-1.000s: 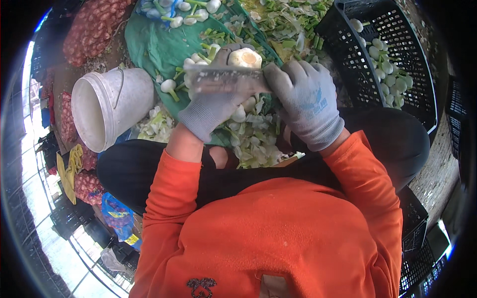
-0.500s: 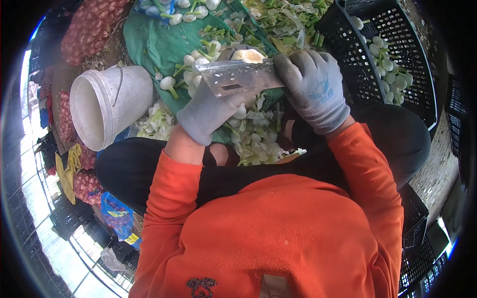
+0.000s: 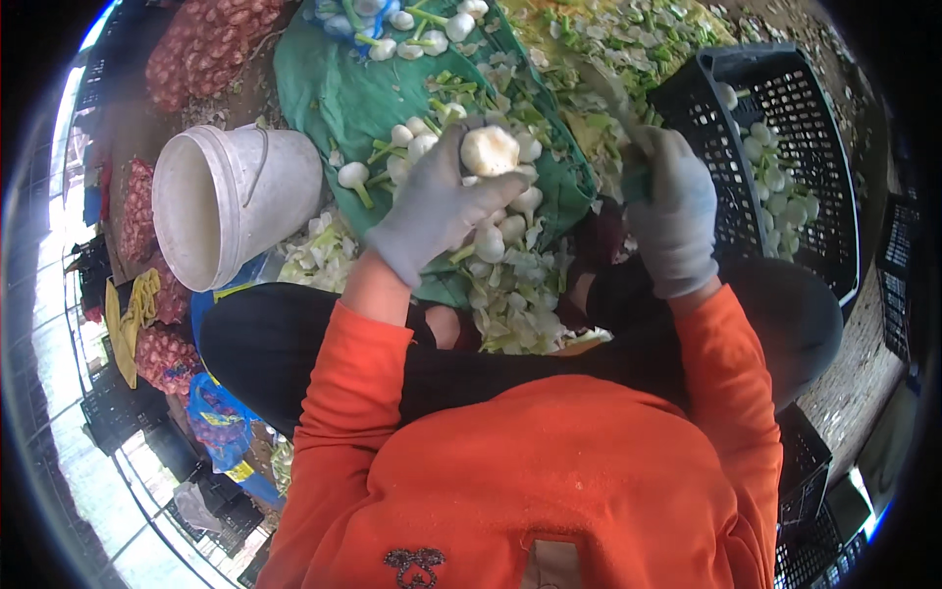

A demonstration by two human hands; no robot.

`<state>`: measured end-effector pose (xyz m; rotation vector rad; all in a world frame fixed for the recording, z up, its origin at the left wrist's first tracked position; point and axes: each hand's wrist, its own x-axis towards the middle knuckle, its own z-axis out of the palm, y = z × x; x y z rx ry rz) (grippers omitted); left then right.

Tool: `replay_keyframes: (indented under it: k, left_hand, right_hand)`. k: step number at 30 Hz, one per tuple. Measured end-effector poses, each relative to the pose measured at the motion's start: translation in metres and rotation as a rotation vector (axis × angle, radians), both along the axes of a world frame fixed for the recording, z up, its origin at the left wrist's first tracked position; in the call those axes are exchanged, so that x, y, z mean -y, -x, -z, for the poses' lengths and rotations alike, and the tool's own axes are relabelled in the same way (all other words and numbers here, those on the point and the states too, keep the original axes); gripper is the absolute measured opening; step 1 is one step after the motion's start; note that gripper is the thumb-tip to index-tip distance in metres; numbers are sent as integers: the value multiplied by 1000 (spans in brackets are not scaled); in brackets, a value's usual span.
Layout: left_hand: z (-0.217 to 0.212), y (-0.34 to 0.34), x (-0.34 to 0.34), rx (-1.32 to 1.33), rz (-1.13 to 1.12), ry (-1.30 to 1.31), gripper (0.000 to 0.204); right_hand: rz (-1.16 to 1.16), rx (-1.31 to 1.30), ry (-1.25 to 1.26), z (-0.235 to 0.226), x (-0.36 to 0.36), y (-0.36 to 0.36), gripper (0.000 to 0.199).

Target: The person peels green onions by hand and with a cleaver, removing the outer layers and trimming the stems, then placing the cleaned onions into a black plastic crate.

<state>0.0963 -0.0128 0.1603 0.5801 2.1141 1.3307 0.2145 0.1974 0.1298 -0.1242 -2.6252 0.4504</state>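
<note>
My gloved left hand (image 3: 440, 204) is closed around a white garlic bulb (image 3: 491, 150), and the bulb's pale tan cut face shows upward. To the right, my gloved right hand (image 3: 673, 211) grips a knife whose broad blade (image 3: 610, 93) points away from me, smeared by motion; its handle is mostly hidden in the fist. Under and beside the left hand, fresh garlic bulbs (image 3: 512, 230) with short green stems lie on a green sack (image 3: 329, 83). Pale peelings (image 3: 518, 304) are heaped between my legs.
A white bucket (image 3: 285, 167) lies tipped at the left. At the right stands a black perforated crate (image 3: 832, 196) with trimmed bulbs (image 3: 780, 182) inside. Red net sacks (image 3: 201, 54) sit at the far left. Green stem scraps (image 3: 628, 44) cover the ground ahead.
The knife has left the bulb and swung to the right, its blade turning from leftward to away from me. My left hand keeps the bulb, now with its cut face in full view.
</note>
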Motion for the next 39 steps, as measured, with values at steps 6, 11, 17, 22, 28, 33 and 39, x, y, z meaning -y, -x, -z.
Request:
replay_keyframes:
  k: [6, 11, 17, 22, 28, 33, 39]
  left_hand:
    - [73, 38, 42, -245, -63, 537, 69]
    - [93, 45, 56, -266, -108, 889, 71]
    - [93, 42, 75, -246, -103, 910, 68]
    - [81, 31, 74, -106, -28, 980, 66]
    - [68, 41, 70, -191, -16, 968, 67]
    - [74, 101, 59, -264, -225, 666, 67]
    - [94, 202, 40, -353, -207, 603, 71]
  right_hand:
    - [329, 276, 1231, 3, -10, 4, 30]
    - [231, 138, 1252, 8, -10, 8, 27]
    - [246, 225, 1525, -5, -8, 8, 22]
    - [240, 113, 1669, 2, -13, 3, 19]
    - [81, 61, 2074, -13, -29, -14, 24]
    - [234, 175, 1711, -58, -21, -8, 25]
    - [21, 252, 700, -59, -122, 89, 32]
